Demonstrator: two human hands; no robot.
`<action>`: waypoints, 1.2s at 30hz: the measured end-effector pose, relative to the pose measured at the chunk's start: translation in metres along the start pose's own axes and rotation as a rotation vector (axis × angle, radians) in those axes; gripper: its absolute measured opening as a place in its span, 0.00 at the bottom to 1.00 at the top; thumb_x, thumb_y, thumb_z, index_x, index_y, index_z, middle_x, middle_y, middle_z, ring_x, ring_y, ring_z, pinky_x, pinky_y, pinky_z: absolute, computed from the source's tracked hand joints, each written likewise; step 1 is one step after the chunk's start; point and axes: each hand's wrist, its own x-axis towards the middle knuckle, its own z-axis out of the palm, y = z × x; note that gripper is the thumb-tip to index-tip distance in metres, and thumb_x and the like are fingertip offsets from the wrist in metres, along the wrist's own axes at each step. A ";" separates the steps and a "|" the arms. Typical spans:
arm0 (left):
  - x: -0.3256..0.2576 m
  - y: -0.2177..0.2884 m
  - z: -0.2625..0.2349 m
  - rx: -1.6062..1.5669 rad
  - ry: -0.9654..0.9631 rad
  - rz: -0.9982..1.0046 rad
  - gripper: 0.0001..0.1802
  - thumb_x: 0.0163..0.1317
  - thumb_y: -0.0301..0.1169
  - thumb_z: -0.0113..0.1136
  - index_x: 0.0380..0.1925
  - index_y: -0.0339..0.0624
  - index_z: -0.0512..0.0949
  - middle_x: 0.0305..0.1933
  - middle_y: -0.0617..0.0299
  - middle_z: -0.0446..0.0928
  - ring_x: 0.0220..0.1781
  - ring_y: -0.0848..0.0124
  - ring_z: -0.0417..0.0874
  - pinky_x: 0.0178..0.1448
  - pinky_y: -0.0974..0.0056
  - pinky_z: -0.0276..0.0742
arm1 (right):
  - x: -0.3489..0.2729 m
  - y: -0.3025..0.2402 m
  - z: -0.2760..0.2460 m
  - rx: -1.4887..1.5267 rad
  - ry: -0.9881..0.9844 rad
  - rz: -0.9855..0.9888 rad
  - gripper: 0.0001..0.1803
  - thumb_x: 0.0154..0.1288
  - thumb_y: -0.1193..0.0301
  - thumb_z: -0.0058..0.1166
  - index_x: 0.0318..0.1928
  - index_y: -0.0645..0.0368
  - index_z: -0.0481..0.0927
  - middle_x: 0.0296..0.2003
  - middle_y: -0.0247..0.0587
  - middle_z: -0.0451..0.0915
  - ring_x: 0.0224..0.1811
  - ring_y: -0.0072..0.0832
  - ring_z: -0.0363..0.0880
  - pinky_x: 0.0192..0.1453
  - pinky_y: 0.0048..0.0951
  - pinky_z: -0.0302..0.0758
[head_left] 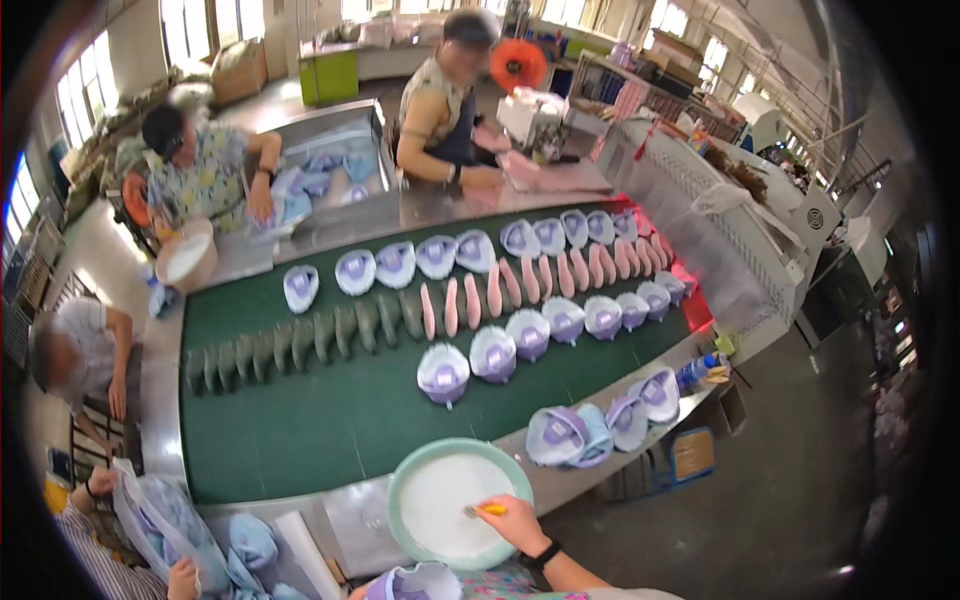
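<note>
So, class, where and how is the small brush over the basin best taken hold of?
Probably best to take the brush by its yellow handle, coming from the right: the handle points that way, while its head points left over the white contents of the basin. The right hand grips it there.

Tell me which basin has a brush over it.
The mint-green basin in front: the right hand holds a yellow-handled brush over its white contents. The beige basin, by the green belt's far left corner, shows no brush.

The head camera (wide fisheye) looks down across the green belt [300, 440] from close beside it.
</note>
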 end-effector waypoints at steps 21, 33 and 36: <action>0.018 0.033 0.024 0.153 0.144 -0.015 0.19 0.63 0.34 0.58 0.51 0.35 0.76 0.49 0.55 0.80 0.50 0.66 0.81 0.56 0.61 0.75 | -0.014 -0.002 -0.029 0.293 0.009 0.067 0.11 0.60 0.68 0.62 0.39 0.62 0.85 0.34 0.47 0.85 0.35 0.36 0.85 0.39 0.31 0.79; -0.009 -0.018 0.016 0.085 0.164 -0.130 0.22 0.63 0.36 0.58 0.54 0.35 0.74 0.51 0.55 0.80 0.51 0.66 0.81 0.57 0.61 0.75 | -0.031 -0.039 -0.016 0.284 0.122 -0.186 0.08 0.60 0.79 0.60 0.40 0.68 0.82 0.35 0.48 0.83 0.35 0.34 0.82 0.41 0.28 0.76; -0.009 -0.032 0.017 0.059 0.103 -0.142 0.22 0.63 0.37 0.59 0.54 0.35 0.74 0.51 0.55 0.80 0.52 0.66 0.81 0.57 0.61 0.75 | -0.031 -0.048 -0.020 0.290 0.105 -0.105 0.09 0.59 0.79 0.61 0.40 0.67 0.82 0.36 0.49 0.83 0.36 0.36 0.83 0.41 0.29 0.77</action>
